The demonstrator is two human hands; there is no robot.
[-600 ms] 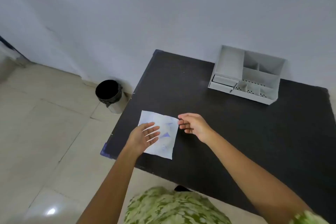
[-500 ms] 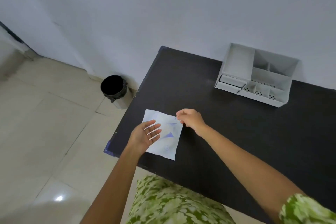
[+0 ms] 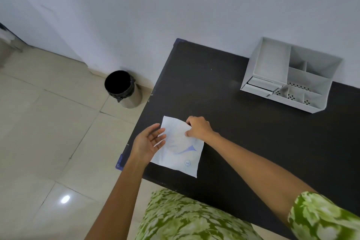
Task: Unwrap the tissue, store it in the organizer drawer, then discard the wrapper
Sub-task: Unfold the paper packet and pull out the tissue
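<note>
Right hand (image 3: 197,127) has moved in from the packet's right edge onto its far right corner; half a second ago it only touched the edge. Fingers now curled down on that corner, thumb pressing the top face, so it looks like a pinch on the wrapper. Left hand (image 3: 149,142) has slid off the top of the packet to its left edge: palm up and tilted, fingers spread and loose, fingertips touching or just under the edge, nothing clamped. Packet itself has barely shifted.

Tissue packet (image 3: 178,147): flat white square, still sealed in its wrapper, faint blue-purple print and a small round logo near the near right corner. Lies at the near left corner of the black table (image 3: 253,142), slightly rotated, near corner close to the table edge.

White organizer (image 3: 292,78) sits well apart at the far right against the wall, its small drawer (image 3: 262,84) on the lower left looking shut or nearly so. Black-lined bin (image 3: 123,88) on the floor just left of the table.

Hard to tell: whether the wrapper has started to tear under the right fingers, they cover that corner. Print on the packet too blurred to read. Green patterned sleeve (image 3: 321,218) cut off at the frame bottom.
</note>
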